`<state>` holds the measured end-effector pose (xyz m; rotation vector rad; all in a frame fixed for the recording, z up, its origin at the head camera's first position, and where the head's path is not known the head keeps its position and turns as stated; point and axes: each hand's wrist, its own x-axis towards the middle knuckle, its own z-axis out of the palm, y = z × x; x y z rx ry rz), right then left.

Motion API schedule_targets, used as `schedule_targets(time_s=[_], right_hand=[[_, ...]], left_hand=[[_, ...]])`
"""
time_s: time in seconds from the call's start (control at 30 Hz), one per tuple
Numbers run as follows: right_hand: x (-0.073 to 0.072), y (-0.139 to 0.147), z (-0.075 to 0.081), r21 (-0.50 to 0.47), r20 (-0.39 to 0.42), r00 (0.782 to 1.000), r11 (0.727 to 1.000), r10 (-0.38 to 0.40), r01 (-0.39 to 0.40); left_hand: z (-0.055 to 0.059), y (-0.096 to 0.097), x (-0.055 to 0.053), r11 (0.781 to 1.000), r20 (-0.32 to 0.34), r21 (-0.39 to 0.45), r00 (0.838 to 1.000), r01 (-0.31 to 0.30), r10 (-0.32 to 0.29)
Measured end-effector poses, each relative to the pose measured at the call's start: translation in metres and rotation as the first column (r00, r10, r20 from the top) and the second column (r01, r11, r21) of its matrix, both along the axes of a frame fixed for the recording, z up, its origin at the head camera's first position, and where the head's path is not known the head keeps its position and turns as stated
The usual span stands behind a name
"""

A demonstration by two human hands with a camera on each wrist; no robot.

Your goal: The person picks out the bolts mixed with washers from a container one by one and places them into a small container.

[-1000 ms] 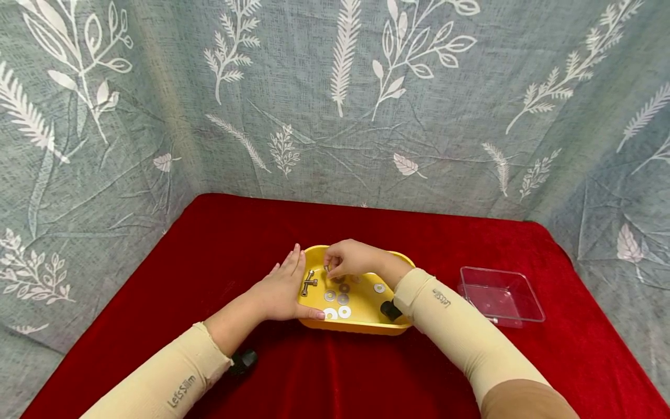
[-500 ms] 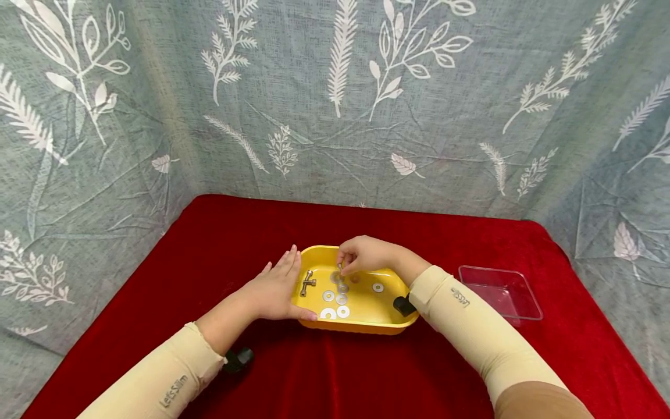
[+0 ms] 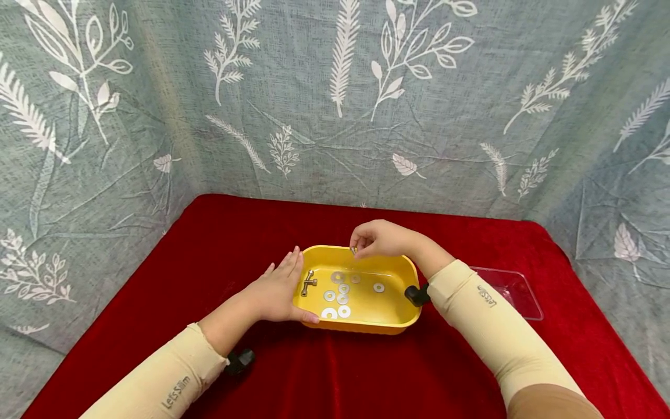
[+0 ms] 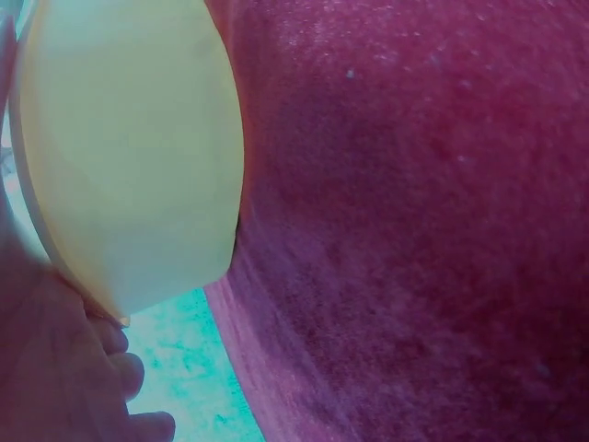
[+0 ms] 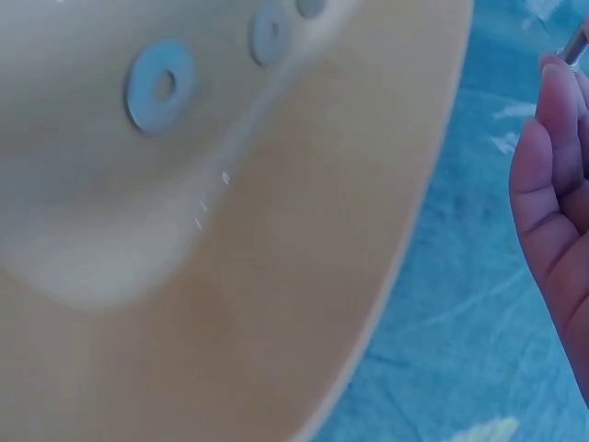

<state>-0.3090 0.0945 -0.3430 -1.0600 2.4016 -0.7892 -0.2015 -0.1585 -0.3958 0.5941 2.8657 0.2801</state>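
My right hand [image 3: 384, 238] is raised over the back rim of a yellow tray [image 3: 377, 321], pinching a small metal bolt [image 3: 354, 250] between thumb and fingertips. One end of that bolt shows at the edge of the right wrist view; the fingers cover the rest. My left hand [image 3: 277, 294] rests against the tray's left end, fingers straight, thumb over the front rim. Inside the tray, metal bolts [image 3: 309, 283] lie crossed near that hand. Several flat washers [image 3: 344, 311] are spread over the tray's floor, mostly left of the middle, with one washer [image 3: 378, 287] farther right.
A clear plastic box [image 3: 515, 291] stands to the right, partly hidden behind the right sleeve [image 3: 497, 320]. Red cloth [image 3: 293, 372] covers the table, and a grey-green leaf-patterned curtain [image 3: 314, 145] hangs behind it. Black camera mounts [image 3: 417, 295] sit under the wrists.
My right hand has lifted the bolt from low in the tray, moving up and to the right until it is over the back rim. The left hand has stayed at the tray's left end.
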Motion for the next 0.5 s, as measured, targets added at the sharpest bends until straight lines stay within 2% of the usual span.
schedule_targets(time_s=[0.23,0.5], right_hand=[[-0.001,0.023,0.014,-0.055,0.030,0.998,0.997,-0.050,0.052],[0.001,0.063,0.026,-0.096,0.027,0.989,0.984,-0.149,0.151]], left_hand=[[0.000,0.001,0.000,1.000,0.009,0.012,1.000,0.002,-0.002],[0.000,0.001,-0.001,1.000,0.016,0.000,1.000,-0.001,0.001]])
